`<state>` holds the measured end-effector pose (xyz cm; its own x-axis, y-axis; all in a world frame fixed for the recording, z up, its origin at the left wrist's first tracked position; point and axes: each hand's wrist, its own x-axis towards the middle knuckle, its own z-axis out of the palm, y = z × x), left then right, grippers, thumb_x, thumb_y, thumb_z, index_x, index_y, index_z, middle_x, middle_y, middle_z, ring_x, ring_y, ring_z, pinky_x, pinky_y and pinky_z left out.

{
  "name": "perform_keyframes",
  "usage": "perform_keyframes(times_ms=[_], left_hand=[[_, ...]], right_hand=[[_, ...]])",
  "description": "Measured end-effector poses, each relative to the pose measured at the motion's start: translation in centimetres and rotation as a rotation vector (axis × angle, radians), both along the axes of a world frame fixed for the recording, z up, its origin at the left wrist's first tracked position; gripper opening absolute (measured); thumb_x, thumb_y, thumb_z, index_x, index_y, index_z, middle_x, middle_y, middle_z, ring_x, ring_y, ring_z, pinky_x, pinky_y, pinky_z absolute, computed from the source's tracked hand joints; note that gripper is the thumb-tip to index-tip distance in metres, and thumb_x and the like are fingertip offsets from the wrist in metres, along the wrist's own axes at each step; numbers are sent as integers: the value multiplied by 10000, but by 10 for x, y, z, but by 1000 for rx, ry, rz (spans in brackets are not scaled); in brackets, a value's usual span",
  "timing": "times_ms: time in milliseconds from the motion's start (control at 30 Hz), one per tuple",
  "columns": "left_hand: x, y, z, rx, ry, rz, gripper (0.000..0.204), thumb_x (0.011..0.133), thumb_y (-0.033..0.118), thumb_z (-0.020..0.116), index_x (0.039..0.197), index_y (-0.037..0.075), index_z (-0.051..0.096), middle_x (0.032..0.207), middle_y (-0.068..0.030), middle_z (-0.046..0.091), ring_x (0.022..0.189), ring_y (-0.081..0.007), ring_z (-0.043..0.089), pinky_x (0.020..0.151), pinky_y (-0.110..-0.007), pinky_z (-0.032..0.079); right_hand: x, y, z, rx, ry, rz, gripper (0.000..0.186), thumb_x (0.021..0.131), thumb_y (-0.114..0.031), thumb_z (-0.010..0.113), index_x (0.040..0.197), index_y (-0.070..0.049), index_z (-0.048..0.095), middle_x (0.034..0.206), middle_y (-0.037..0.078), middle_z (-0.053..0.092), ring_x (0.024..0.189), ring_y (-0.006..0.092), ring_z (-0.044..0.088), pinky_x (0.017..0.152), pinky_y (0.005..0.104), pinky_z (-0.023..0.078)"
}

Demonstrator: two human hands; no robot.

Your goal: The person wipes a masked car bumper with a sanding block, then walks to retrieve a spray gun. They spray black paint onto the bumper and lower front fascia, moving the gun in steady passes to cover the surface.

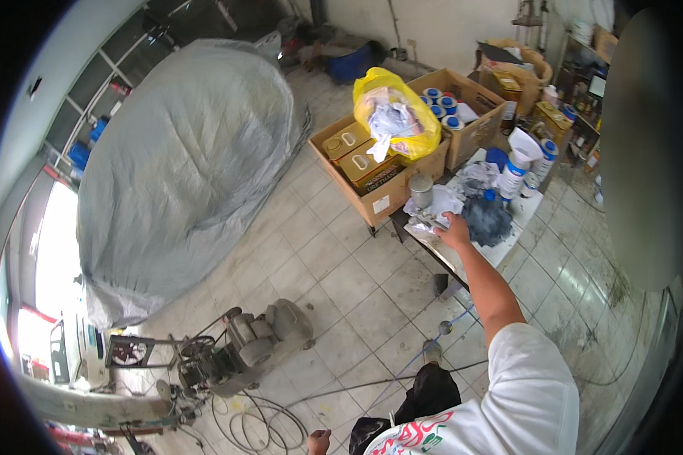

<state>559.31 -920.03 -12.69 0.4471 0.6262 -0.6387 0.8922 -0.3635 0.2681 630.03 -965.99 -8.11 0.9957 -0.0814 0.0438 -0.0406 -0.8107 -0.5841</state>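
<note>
Right hand (453,230): closed on the spray gun (422,199) — arm outstretched.
Spray gun: at the table's (525,210) left edge, beside dark cloth (487,221).
Left hand (319,441): low, well apart — grip, cannot tell.

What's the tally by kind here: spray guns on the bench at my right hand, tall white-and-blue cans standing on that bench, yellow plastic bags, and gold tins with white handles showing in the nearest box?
Spray gun: 1
Tall white-and-blue cans: 2
Yellow plastic bag: 1
Gold tins: 2
Total: 6
</note>
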Motion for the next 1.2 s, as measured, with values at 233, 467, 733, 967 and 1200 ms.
perform_keyframes(times_ms=[233, 467, 733, 967, 1200], left_hand=[[22, -74, 1, -108, -158, 61, 250, 939, 254, 720, 1061, 43, 773, 987, -149, 776, 927, -205, 695, 835, -364, 551], [-57, -139, 9, -232, -150, 350, 226, 905, 243, 759, 937, 19, 759, 814, -103, 749, 715, -179, 690, 640, -339, 559], [-242, -190, 24, -216, -279, 673, 298, 909, 303, 765, 1046, 39, 764, 819, -105, 762, 679, -174, 721, 643, -325, 577], [-406, -191, 44, -81, -459, 662, 304, 949, 329, 735, 1072, 52, 772, 854, -71, 772, 746, -143, 726, 713, -310, 585], [-463, -110, 130, -303, -994, 779, 387, 1034, 353, 642, 1274, 52, 679, 1108, -36, 744, 999, -139, 692, 855, -321, 558]], right_hand=[[80, -7, -45, -122, 122, 82, 588, 848, -426, 791, 1296, -77, 636, 1235, 241, 656, 1169, 450, 609, 991, 497, 525], [6, 15, -12, -22, -61, 246, 473, 913, -390, 731, 1225, -39, 677, 1059, 267, 726, 1006, 459, 681, 864, 524, 542], [-266, 119, 68, 310, -93, 723, 431, 976, -150, 662, 1387, -30, 608, 1277, 219, 692, 1188, 402, 655, 978, 436, 521], [-574, 257, 101, 488, 261, 1017, 302, 988, -122, 678, 1269, -18, 642, 798, 40, 660, 512, 105, 563, 465, 315, 470], [-917, 392, 150, 479, 485, 1486, 180, 990, -119, 669, 1133, -9, 664, 760, 33, 666, 575, 114, 605, 517, 308, 503]])
